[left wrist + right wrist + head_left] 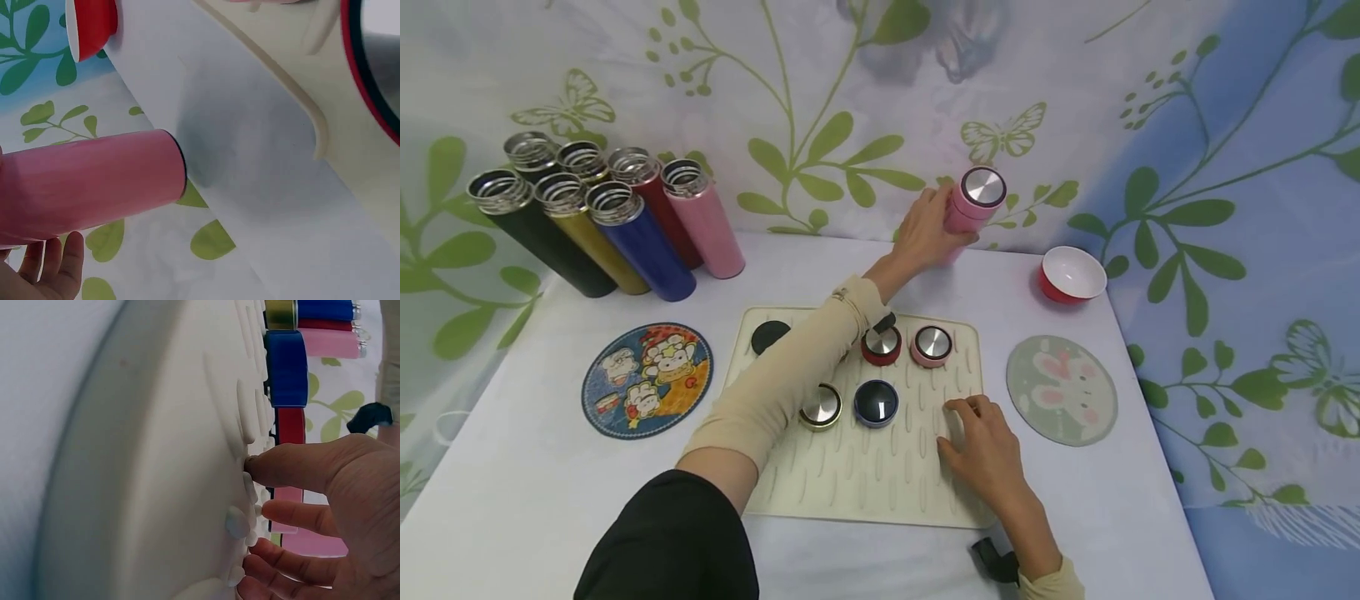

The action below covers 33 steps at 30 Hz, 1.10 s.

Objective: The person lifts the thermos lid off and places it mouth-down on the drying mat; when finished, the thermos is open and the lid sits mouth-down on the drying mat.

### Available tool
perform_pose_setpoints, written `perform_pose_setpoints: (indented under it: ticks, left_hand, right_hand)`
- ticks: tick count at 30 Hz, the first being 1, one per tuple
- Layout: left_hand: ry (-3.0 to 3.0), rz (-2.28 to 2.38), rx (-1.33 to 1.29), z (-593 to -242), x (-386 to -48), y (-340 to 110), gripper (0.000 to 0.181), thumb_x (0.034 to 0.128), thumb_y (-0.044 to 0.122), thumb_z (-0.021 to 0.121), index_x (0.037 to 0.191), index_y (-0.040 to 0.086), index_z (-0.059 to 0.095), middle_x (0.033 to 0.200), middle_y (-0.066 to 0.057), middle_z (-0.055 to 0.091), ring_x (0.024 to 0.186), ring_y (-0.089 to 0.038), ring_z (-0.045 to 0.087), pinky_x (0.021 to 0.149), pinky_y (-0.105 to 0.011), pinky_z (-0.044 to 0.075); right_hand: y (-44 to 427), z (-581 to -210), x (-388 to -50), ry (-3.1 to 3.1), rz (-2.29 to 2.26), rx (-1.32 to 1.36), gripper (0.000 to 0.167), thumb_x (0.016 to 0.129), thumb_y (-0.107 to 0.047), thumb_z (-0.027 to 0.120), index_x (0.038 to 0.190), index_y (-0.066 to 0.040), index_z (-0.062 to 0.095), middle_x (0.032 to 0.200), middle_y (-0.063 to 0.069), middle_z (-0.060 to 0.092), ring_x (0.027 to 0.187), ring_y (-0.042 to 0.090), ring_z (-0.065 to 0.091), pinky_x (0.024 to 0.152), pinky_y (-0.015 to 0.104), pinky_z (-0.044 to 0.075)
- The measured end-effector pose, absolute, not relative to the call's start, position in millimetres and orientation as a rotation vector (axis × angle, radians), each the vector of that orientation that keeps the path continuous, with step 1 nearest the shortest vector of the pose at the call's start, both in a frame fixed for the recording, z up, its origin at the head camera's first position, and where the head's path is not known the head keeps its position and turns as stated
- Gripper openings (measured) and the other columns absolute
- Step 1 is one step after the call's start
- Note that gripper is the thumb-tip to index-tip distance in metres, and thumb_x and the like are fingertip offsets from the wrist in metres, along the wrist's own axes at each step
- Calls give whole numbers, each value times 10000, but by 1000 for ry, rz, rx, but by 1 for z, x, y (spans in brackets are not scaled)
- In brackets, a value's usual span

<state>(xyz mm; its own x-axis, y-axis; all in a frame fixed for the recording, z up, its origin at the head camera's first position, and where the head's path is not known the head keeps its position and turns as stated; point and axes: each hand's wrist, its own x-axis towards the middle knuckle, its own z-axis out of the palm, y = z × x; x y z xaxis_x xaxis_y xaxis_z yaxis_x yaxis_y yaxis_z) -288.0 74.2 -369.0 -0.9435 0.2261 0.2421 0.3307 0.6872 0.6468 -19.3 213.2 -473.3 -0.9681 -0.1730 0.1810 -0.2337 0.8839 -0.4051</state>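
At the back of the table my left hand (925, 227) grips a pink thermos bottle (968, 207) with a steel-topped lid on it. In the left wrist view the bottle's pink body (100, 181) runs to a dark-edged base beside a shadow; whether it touches the table I cannot tell. My right hand (987, 450) rests on the right part of a cream ribbed mat (865, 492), its fingertips (262, 464) touching the ribs and holding nothing. On the mat stand a pink lid (932, 345), red lid (882, 347), blue lid (876, 403), gold lid (822, 407) and black lid (769, 336).
Several lidless bottles stand together at the back left, among them a pink bottle (707, 221) and a blue bottle (643, 246). A round cartoon mat (647, 381) lies left, a green rabbit mat (1062, 390) right. Behind that is a red-and-white bowl (1072, 275).
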Motion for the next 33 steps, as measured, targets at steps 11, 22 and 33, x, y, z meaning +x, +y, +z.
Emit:
perform_pose_setpoints:
  ticks: [11, 22, 33]
  left_hand:
    - [-2679, -1161, -685, -344, -271, 77, 769, 826, 394, 818, 1456, 167, 440, 1307, 1, 554, 1181, -110, 503, 952, -215, 377]
    - [-2438, -1477, -837, -309, -242, 73, 767, 794, 346, 854, 1434, 147, 481, 1302, 41, 599, 1121, -26, 547, 934, -149, 380]
    - [-2254, -1452, -983, -296, -183, 30, 782, 773, 346, 866, 1411, 76, 505, 1292, -9, 578, 1122, -44, 507, 934, -180, 404]
  right_hand:
    - [221, -472, -22, -2904, 688, 280, 471, 737, -171, 869, 1163, -87, 687, 1090, 97, 573, 985, 309, 555, 641, 477, 512]
    - [223, -470, -23, -2918, 714, 274, 465, 760, -185, 853, 1178, -87, 674, 1134, 139, 582, 1003, 335, 554, 670, 510, 506]
    - [219, -478, -22, -2924, 748, 353, 473, 743, -172, 869, 1168, -87, 679, 1105, 123, 578, 1008, 327, 554, 690, 505, 505]
